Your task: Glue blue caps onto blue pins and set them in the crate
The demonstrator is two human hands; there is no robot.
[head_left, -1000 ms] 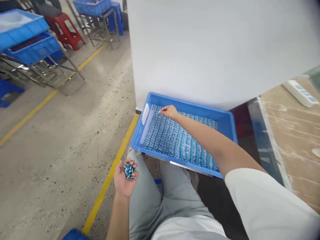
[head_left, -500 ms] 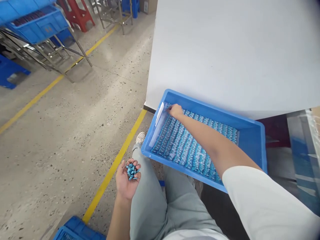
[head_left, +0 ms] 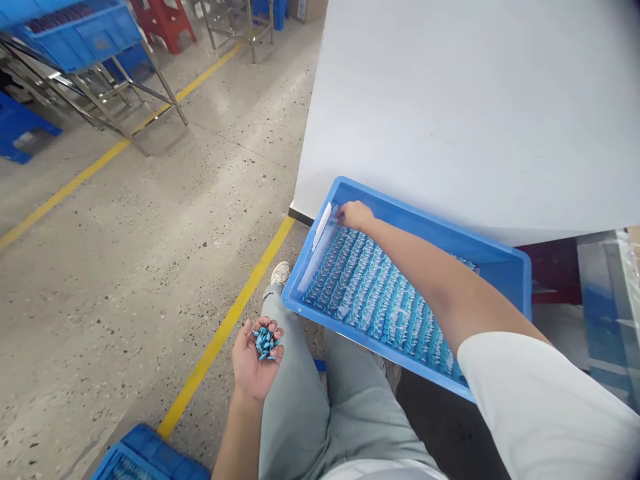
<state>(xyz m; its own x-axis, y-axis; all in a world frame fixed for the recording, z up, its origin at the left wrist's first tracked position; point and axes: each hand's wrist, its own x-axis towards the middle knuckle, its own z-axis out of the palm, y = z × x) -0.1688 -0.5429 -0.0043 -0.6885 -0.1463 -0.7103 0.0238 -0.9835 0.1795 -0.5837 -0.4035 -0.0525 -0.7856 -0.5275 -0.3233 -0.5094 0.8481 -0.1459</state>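
Observation:
My left hand [head_left: 257, 363] is palm up beside my left thigh, its fingers curled round a heap of small blue pieces [head_left: 266, 342], too small to name. In the far left corner of a blue plastic bin [head_left: 410, 363], my right hand [head_left: 356, 215] reaches down with its fingertips pinched together. What they hold, if anything, is hidden. Tight rows of similar shiny blue pieces [head_left: 373, 287] cover the bin's floor. A clear sheet edge [head_left: 316, 263] and a white label [head_left: 321, 227] show at the bin's left end.
Behind the bin rises a white panel [head_left: 450, 113]. A second blue crate [head_left: 150, 453] is at the lower left, next to a yellow floor line [head_left: 225, 333]. Metal stands with blue crates [head_left: 85, 40], a red stool [head_left: 165, 27] and a blue stool [head_left: 25, 127] are farther off.
The view has swung, so the bin appears farther right. My right hand has moved to the bin's far left corner. My left hand stays cupped round the blue pieces.

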